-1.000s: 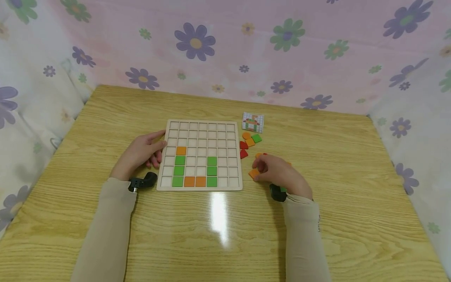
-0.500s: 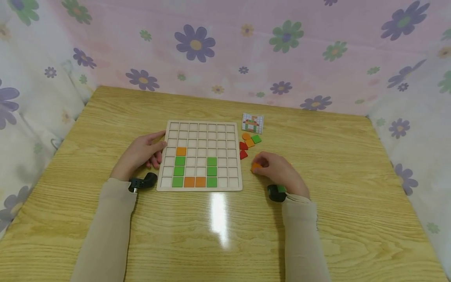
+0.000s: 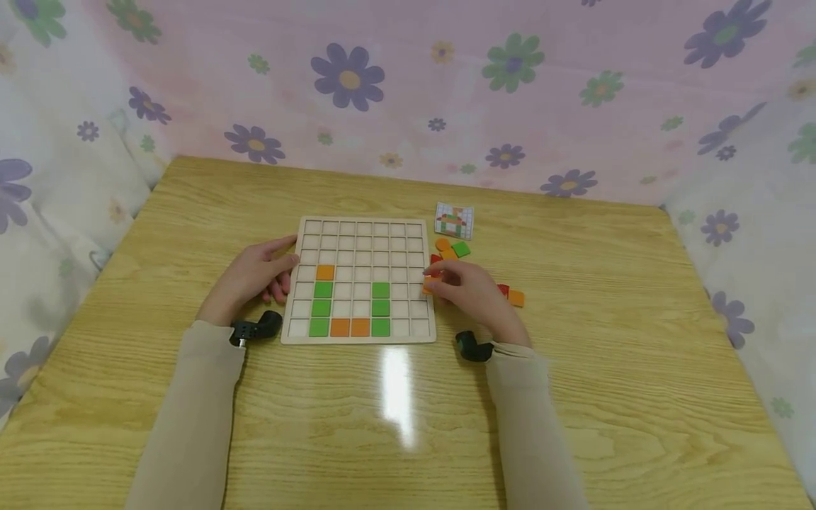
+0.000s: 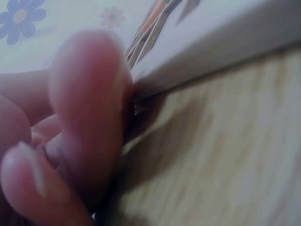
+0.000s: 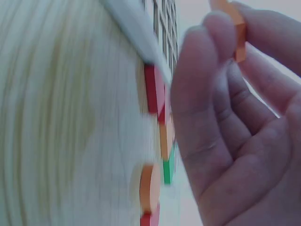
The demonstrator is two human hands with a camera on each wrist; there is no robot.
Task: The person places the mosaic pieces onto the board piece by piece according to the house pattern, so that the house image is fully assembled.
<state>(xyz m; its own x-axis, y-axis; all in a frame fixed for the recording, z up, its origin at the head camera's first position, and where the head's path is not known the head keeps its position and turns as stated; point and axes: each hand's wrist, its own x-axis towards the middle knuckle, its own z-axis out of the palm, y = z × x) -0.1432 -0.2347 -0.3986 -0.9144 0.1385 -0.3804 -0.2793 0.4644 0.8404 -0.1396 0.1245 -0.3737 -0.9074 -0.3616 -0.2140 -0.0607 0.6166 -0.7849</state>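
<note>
A wooden grid board (image 3: 357, 341) lies on the table between the hands. Green tiles (image 3: 321, 307) form two columns in it, with an orange tile (image 3: 325, 272) above the left column and two more orange tiles along the bottom row. My left hand (image 3: 248, 276) rests by the board's left edge, its thumb and forefinger touching the rim; other fingers bend beneath. Between thumb and fingertips my right hand (image 3: 478, 294) pinches an orange tile (image 5: 240, 37), held at the board's right edge in the head view.
A small pattern card (image 3: 454, 221) lies beyond the board's upper right corner. Below it sit a round orange piece (image 3: 443, 244), a green tile (image 3: 461, 248) and red pieces (image 3: 435, 260). Another orange tile (image 3: 517, 298) lies right of the right hand, beside a red piece (image 3: 503, 289).
My right hand has picked up an orange tile and carried it left to the board's right edge, uncovering pieces behind it. The left hand stays at the board.
</note>
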